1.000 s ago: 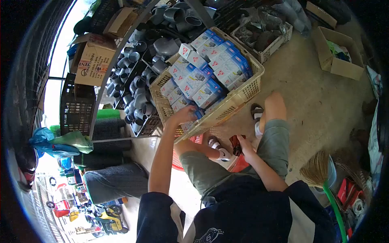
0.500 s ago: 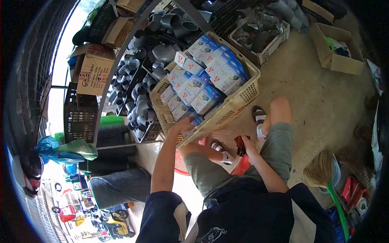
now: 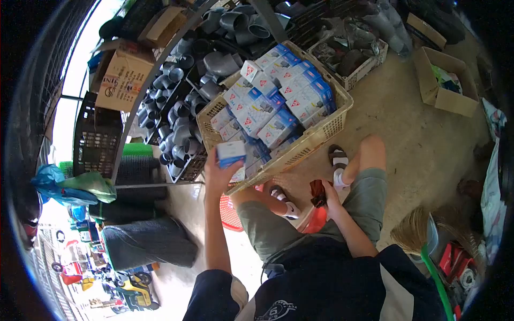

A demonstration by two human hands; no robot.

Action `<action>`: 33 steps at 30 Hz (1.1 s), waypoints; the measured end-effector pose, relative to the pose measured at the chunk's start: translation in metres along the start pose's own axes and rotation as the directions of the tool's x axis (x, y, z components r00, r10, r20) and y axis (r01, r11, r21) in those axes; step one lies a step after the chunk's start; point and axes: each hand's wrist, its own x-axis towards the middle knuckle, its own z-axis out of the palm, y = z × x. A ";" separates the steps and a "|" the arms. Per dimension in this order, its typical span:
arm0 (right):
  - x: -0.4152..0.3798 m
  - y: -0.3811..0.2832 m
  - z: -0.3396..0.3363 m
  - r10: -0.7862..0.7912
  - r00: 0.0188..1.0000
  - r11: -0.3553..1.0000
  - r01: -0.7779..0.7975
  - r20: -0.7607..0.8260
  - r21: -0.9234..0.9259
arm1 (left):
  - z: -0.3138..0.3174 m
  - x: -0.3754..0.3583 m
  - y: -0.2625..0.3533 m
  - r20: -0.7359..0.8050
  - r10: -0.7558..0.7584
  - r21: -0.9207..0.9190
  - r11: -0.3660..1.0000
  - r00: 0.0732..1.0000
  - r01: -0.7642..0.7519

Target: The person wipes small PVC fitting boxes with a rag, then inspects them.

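My left hand (image 3: 217, 174) is closed around a small white and blue cardboard box (image 3: 231, 151), lifted over the near left corner of a cream plastic crate (image 3: 308, 148). Rows of similar white and blue boxes (image 3: 249, 115) fill most of that crate, and one white box lies tilted on top. Lower down, beside my right thigh, my right hand (image 3: 333, 202) grips a crumpled reddish-brown thing (image 3: 318, 191); its kind I cannot make out. A bright red piece (image 3: 316, 219) shows just under this hand.
Grey pipe fittings (image 3: 182, 107) are heaped in dark crates behind a metal frame on the left. A red plastic basket (image 3: 230, 214) stands by my left leg. Another crate (image 3: 369, 69) and an open carton (image 3: 455, 101) sit farther back; a broom (image 3: 409, 232) lies right.
My left hand has come up from the crate's near corner, bringing a small box out. My right hand stays low with the reddish-brown thing. The view has shifted slightly.
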 end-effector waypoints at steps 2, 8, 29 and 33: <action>-0.012 -0.011 0.010 0.043 0.994 0.990 -0.056 0.101 0.127 | -0.002 -0.044 -0.010 -0.261 0.132 -0.217 0.957 0.956 -0.191; -0.075 -0.057 0.070 0.103 0.953 0.975 -0.154 0.283 0.163 | 0.060 -0.170 0.005 -0.176 -0.561 -0.982 0.155 0.809 -0.106; -0.210 -0.093 0.243 -0.091 0.502 0.238 0.850 0.860 -0.470 | 0.071 -0.226 0.050 -0.039 -0.588 -0.667 0.617 0.808 0.417; -0.218 -0.085 0.232 -0.113 0.452 0.185 0.884 0.885 -0.428 | 0.068 -0.221 0.039 -0.113 -0.588 -0.722 0.602 0.801 0.340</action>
